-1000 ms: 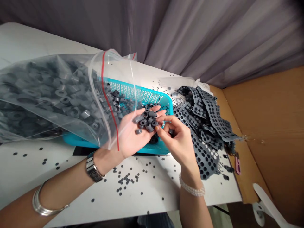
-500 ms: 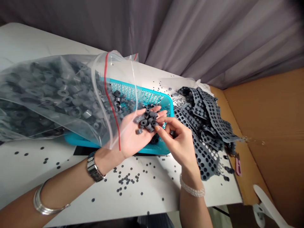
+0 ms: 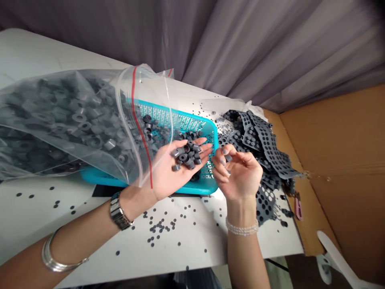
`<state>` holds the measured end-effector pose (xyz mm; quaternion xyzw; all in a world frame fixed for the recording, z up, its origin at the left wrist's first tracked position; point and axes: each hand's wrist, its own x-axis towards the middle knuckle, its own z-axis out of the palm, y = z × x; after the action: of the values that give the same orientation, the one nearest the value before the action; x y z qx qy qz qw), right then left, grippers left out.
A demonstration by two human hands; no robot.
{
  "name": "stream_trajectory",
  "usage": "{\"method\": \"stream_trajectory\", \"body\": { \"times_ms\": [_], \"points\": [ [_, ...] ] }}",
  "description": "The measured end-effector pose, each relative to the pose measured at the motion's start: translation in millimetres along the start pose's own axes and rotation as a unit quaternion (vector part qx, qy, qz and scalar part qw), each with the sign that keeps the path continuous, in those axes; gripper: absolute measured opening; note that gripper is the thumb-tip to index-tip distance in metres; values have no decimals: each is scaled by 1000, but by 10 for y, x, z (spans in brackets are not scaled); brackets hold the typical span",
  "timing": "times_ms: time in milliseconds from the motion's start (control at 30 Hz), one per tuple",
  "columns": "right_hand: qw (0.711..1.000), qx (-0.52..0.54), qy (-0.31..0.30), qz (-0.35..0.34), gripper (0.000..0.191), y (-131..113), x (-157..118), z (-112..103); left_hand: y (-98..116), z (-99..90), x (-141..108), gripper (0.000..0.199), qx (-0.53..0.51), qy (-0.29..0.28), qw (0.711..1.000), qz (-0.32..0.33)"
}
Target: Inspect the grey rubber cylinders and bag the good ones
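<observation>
My left hand (image 3: 164,168) lies palm up over the basket, fingers stretched out, bearing a small heap of grey rubber caps (image 3: 188,154). Its wrist passes below the mouth of a clear zip bag (image 3: 87,116) filled with similar grey caps. To the right, my right hand (image 3: 237,172) is turned palm toward me with curled fingers. A grey rubber cap (image 3: 228,157) sits among these fingers, and more grey shows lower between them. The turquoise basket (image 3: 207,186) holds more caps, partly hidden by the bag and my left hand.
Perforated grey rubber sheets (image 3: 266,140) are piled at the right. Many small black discs (image 3: 159,228) lie scattered across the white table (image 3: 99,261). A pink-handled tool (image 3: 298,208) rests near the cardboard (image 3: 339,160) on the right. A grey curtain (image 3: 240,48) hangs behind.
My right hand has moved away from the heap to the right and rolled over, its palm now showing with a cap in the fingers. My left hand has hardly moved.
</observation>
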<state>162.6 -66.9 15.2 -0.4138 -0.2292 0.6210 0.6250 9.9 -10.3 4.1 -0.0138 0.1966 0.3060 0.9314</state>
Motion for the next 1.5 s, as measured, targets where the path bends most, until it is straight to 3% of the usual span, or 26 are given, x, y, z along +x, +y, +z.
{"method": "stream_trajectory", "body": {
  "times_ms": [167,267,333,433,500,667,1067,1133,1300,1367,1500],
  "points": [
    [998,-56,42,-6,32,46,31,47,-11,33,10,35,3,29,999,-20],
    [987,-143,52,-55,15,93,2,114,-22,44,10,30,-2,24,999,-22],
    [957,-261,70,-106,17,123,-37,162,-27,38,13,20,-1,27,1000,-13],
    [877,-439,95,-171,19,156,-84,208,-27,23,20,11,14,41,999,2],
    [840,-497,98,-196,19,167,-93,205,-24,17,24,13,18,31,999,4],
    [818,-526,102,-208,14,150,-76,128,-11,13,21,28,21,-3,1000,-1],
    [829,-516,106,-188,14,132,-64,114,-5,18,6,42,39,3,999,-2],
    [851,-481,108,-180,14,126,-66,117,-4,20,5,42,40,10,999,-3],
    [975,-197,61,-83,14,23,-82,92,-18,20,14,43,27,18,999,-16],
    [990,-124,54,-50,18,-29,-70,66,-26,23,13,45,27,21,999,-18],
    [994,-95,52,-13,28,-48,-8,31,-31,30,4,50,34,13,999,-22]
  ]
}}
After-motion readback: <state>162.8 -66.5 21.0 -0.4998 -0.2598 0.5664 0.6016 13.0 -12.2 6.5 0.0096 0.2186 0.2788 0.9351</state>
